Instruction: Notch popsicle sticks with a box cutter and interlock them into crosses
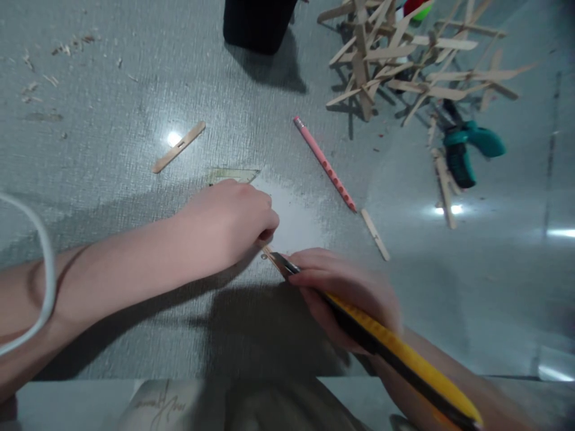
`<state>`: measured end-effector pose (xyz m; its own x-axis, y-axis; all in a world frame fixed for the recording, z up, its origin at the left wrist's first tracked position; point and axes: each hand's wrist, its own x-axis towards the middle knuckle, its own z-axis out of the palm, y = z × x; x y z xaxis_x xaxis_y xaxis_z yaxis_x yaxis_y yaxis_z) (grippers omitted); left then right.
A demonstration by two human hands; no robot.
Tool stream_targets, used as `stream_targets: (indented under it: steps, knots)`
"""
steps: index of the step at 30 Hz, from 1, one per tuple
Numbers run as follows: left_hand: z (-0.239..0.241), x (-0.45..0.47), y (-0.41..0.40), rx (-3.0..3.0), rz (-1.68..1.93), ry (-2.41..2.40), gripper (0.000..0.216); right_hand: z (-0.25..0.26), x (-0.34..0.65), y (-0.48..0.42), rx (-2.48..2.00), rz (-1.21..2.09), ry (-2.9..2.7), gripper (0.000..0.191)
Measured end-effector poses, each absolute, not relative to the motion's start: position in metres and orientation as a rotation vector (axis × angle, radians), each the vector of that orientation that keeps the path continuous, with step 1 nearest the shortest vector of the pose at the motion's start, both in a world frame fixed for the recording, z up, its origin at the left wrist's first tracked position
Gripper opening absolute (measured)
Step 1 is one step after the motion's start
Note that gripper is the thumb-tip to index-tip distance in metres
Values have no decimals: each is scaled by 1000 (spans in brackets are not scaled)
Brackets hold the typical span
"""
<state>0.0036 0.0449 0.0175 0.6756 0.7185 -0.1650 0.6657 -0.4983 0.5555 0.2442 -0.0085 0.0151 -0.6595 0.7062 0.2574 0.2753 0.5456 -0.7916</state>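
Observation:
My left hand (229, 218) is closed on one end of a wooden craft stick (272, 256) over a pale worn patch of the table. In my right hand (345, 293) lies a yellow and black utility knife (404, 353), gripped with its blade out. The blade touches or sits just over the stick's near part, close to the left fingers. A triangle ruler (233, 175) lies partly hidden behind my left hand. Farther left on the table is another craft stick (179, 147) with a small slot cut in its middle.
A pink pencil (326, 164) and a notched stick (375, 234) lie right of the hands. Green-handled pliers (471, 146) rest by broken sticks, below a pile of joined craft sticks (372, 60). A black container (258, 24) stands at the back. A white cable (47, 263) crosses my left forearm.

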Motion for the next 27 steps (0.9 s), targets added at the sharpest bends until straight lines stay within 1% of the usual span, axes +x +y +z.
stream_targets:
  steps: [3, 7, 11, 15, 18, 22, 27]
  knots:
    - [27, 9, 45, 2320, -70, 1087, 24, 14, 245, -7, -821, 963, -2184, 28]
    - [31, 12, 45, 2356, -62, 1072, 22, 10, 241, -8, -796, 971, -2187, 28]
    - [30, 12, 46, 2353, -90, 1054, 24, 8, 240, -9, -796, 981, -2188, 33]
    - [31, 14, 47, 2341, -147, 1061, 22, 8, 241, -9, -790, 978, -2193, 31]
    - [28, 13, 47, 2355, -103, 1055, 21, 11, 242, -8, -772, 956, -2199, 33]
    - [19, 5, 46, 2389, 79, 972, 22, 14, 249, -4, -753, 905, -2216, 34]
    - [16, -11, 45, 2474, 183, 795, 23, 13, 257, 0, -787, 952, -2201, 33]
